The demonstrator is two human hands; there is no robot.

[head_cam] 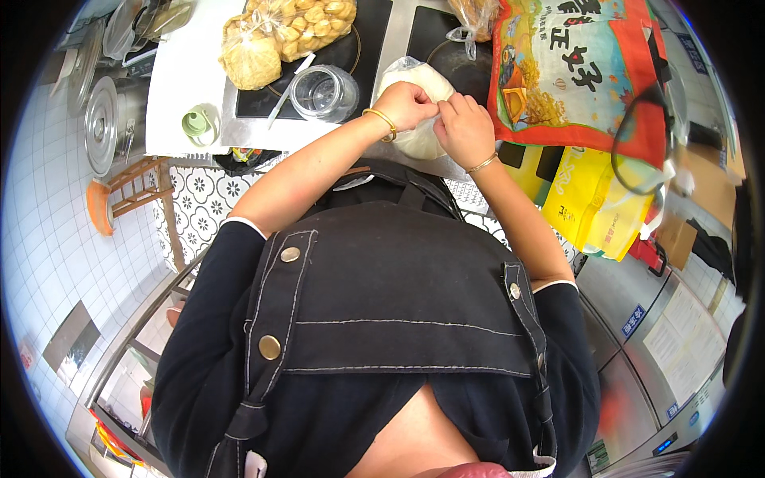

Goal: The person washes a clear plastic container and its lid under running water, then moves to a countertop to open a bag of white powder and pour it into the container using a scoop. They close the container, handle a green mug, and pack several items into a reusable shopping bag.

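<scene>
Over the counter's front edge, my left hand (409, 106) and my right hand (467, 128) meet fingertip to fingertip. Between them they pinch the thin plastic of a clear bag (418, 142) filled with something soft and white; the pinched part is largely hidden by the fingers. The bag rests on the counter beneath both hands. Left of it stands an open clear plastic jar (324, 94). A slim white stick-like utensil (291, 89) leans beside the jar.
Bags of yellowish puffed food (311, 27) lie at the back left. A green cup-like object (196, 123) sits on the white counter (179, 71). A large printed shopping bag (562, 77) stands at right, above a yellow bag (597, 203). A lidded metal pot (103, 125) is far left.
</scene>
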